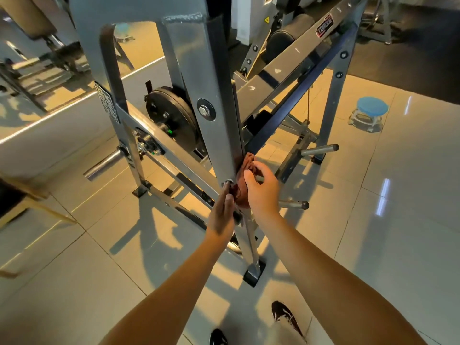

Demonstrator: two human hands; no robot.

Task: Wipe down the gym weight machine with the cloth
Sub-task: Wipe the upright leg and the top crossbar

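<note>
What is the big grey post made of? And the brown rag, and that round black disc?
Grey post: looks like painted steel, smooth with a sheen, a weld seam on top and a bolt through it. Brown rag: soft fabric, it bunches in folds. Black disc: probably metal or rubber-coated, matte; hard to tell.
</note>
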